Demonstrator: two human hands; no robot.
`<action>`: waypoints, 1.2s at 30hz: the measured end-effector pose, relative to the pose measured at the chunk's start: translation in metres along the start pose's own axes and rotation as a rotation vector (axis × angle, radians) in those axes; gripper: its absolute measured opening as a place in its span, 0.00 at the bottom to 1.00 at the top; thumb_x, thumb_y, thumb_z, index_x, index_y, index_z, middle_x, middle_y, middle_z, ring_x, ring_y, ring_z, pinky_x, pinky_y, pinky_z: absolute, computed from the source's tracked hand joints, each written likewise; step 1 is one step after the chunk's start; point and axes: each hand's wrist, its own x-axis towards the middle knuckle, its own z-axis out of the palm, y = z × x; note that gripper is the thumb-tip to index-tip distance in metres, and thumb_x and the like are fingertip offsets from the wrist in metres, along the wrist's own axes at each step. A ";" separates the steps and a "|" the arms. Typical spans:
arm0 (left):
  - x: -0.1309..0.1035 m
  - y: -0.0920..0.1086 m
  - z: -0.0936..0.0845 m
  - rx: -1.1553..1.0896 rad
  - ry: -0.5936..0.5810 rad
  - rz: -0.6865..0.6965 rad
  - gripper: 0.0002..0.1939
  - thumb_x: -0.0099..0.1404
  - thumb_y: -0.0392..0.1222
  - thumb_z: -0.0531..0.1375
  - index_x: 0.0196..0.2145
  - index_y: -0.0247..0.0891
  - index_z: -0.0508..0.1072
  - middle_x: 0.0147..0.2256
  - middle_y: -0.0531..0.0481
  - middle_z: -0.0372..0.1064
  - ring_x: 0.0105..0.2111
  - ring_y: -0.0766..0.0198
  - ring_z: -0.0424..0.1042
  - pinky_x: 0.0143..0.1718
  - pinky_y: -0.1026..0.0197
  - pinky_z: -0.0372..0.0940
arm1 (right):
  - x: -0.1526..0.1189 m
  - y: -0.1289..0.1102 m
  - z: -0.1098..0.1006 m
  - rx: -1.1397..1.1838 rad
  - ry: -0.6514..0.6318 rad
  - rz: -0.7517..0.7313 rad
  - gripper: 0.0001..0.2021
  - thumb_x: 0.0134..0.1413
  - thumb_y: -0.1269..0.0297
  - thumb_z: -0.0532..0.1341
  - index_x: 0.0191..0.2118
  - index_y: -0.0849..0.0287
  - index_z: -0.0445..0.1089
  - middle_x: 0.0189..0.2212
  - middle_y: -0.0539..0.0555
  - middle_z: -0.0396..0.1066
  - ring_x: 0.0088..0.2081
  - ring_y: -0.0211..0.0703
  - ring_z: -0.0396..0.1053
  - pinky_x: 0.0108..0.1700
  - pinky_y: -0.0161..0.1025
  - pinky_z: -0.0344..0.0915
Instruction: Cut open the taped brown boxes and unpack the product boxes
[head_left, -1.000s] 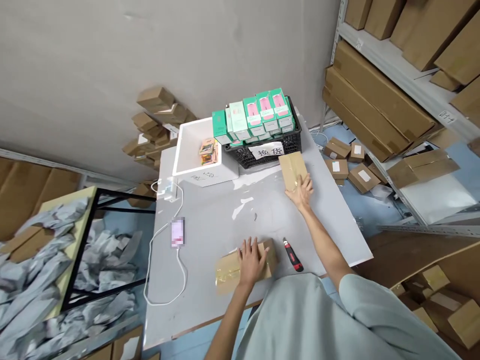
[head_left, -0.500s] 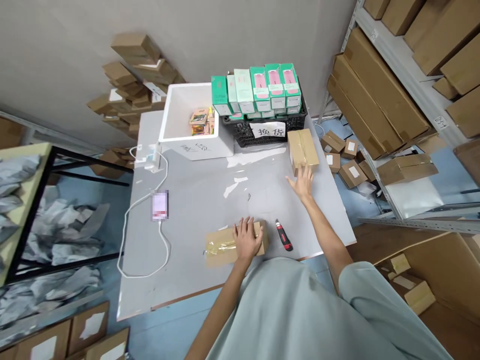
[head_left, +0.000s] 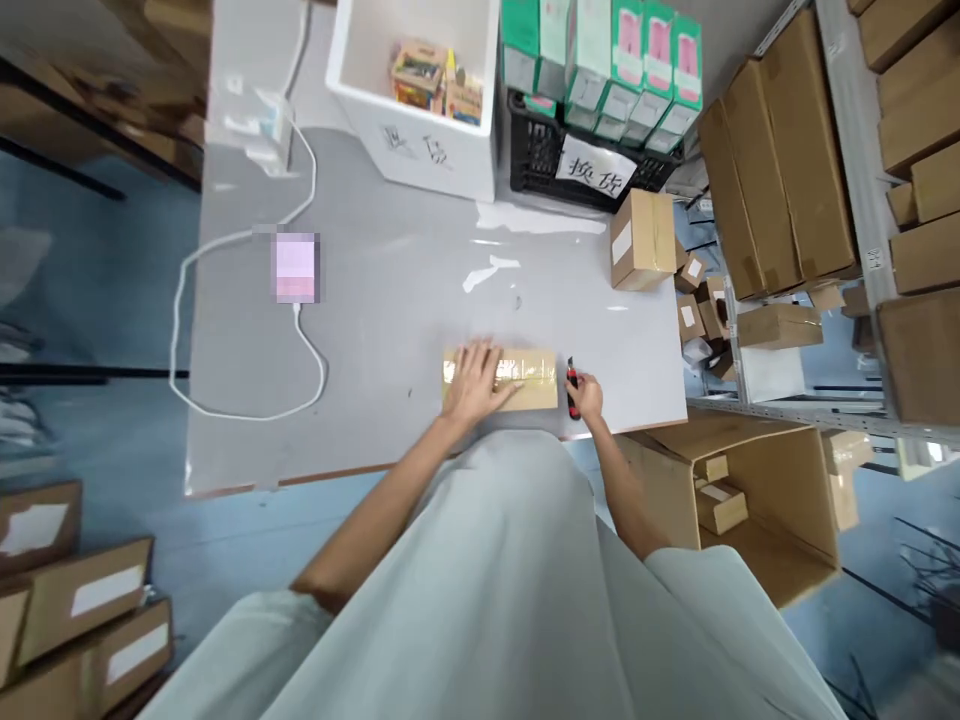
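Note:
My left hand (head_left: 475, 382) lies flat on top of a long taped cardboard box (head_left: 534, 378) near the table's front edge, fingers stretched out and the thumb apart. To the right of that box, my right hand (head_left: 589, 398) has its fingers closed round the red and black handle of a utility knife (head_left: 573, 392). The knife lies at the tabletop with its tip pointing away from me. A second, smaller cardboard box (head_left: 643, 240) with a white label stands at the table's right edge, apart from both hands.
At the back stand a white foam box (head_left: 435, 160) with small packets inside and a black crate (head_left: 536, 160) of green and pink boxes. A phone (head_left: 295, 268) on a white cable lies at left. A large open carton (head_left: 765, 440) stands right of the table.
My right hand has left the smaller box and come back to the knife, taking hold of it. The long box now lies straighter to the table edge under my left hand. The view has tilted down.

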 end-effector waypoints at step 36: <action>-0.032 -0.076 -0.054 -0.402 -0.230 0.055 0.72 0.66 0.73 0.74 0.89 0.36 0.45 0.87 0.31 0.41 0.85 0.31 0.45 0.84 0.36 0.45 | -0.071 -0.244 -0.057 -1.041 -0.484 -0.695 0.32 0.90 0.44 0.44 0.71 0.60 0.74 0.56 0.68 0.87 0.58 0.62 0.85 0.55 0.46 0.70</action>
